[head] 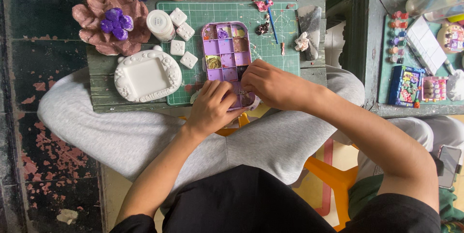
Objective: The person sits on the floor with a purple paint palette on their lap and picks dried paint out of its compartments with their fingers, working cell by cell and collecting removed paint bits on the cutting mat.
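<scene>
Both my curled hands, left (211,106) and right (270,85), grip the purple palette's (226,52) near end; it points lengthwise away from me.

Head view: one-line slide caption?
Both hands, left and right, work at a purple paint palette on a green cutting mat.

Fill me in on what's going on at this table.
A person sits cross-legged at a low wooden table, both hands on the near end of a purple paint palette that lies on a green cutting mat. The left hand steadies the palette's lower edge; the right hand pinches at one of its wells, though what the fingers hold is hidden. Left of the mat sit a white plaster frame, a white jar and a pinkish flower dish with a purple centre.
</scene>
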The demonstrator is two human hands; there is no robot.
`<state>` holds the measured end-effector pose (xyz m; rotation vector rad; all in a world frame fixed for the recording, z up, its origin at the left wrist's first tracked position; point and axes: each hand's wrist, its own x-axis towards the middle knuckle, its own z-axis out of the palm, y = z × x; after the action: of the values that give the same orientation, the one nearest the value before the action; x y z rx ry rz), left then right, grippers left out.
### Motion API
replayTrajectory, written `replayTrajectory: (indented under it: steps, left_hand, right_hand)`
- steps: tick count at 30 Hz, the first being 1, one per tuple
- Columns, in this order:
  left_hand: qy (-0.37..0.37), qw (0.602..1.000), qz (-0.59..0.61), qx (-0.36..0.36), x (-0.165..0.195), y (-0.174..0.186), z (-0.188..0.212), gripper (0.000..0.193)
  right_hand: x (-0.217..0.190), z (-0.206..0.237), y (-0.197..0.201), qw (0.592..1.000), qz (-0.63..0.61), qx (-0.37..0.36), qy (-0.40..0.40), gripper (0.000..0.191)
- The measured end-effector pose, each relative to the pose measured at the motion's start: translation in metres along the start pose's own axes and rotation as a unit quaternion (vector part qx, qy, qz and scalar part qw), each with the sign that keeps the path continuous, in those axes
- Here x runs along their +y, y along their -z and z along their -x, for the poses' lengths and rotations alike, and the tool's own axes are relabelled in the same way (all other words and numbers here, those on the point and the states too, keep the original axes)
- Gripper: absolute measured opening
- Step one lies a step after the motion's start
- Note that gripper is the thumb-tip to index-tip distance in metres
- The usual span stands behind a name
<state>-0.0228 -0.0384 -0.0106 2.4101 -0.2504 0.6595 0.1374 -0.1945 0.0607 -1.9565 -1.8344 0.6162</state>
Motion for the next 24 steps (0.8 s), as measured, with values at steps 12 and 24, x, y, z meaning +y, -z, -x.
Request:
replayTrajectory:
  steps: [12, 24]
  left_hand:
    - [-0.002, 1.0, -0.008, 0.013, -0.002, -0.004, 0.002, 0.038]
    - [0.003, 1.0, 0.0, 0.001, -0.005, -0.009, 0.007, 0.034]
  right_hand:
    - [-0.013, 0.004, -0.011, 0.988, 0.135, 0.076, 0.007, 0.015]
    - [-0.004, 0.005, -0.013, 0.987, 0.147, 0.056, 0.013, 0.018]
